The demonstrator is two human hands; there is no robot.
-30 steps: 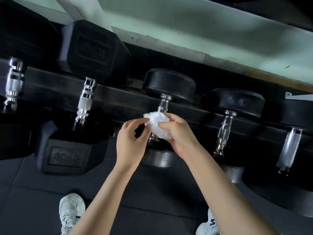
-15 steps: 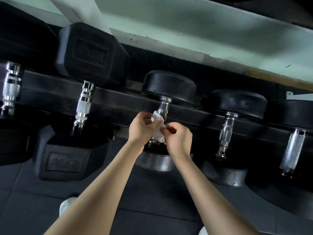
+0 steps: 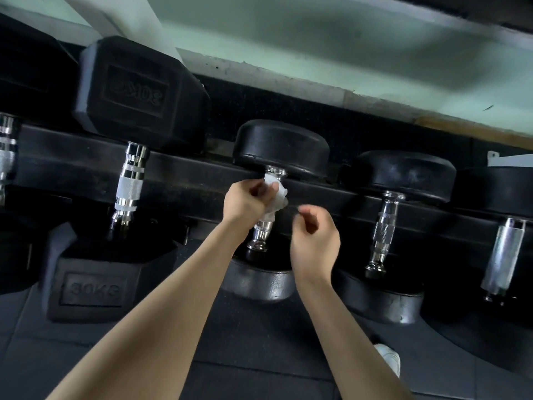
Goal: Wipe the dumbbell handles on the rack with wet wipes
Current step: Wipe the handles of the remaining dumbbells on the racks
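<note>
A long black padded dumbbell rack runs across the view from left to right, carrying a row of dumbbells that lie across its rails. At the left sits a black rubber hexagonal dumbbell marked 30KG. In the middle is a black round-headed dumbbell, with a similar round-headed dumbbell to its right. The middle dumbbell's chrome knurled handle shines at its lower end, while its upper part is covered by a crumpled white wet wipe bunched just below the far head. The left hand reaches in with its forearm stretched forward, fingers curled round the wipe and the handle under it. The right hand hangs just beside the handle, apart from it, its fingers loosely curled with nothing in them.
</note>
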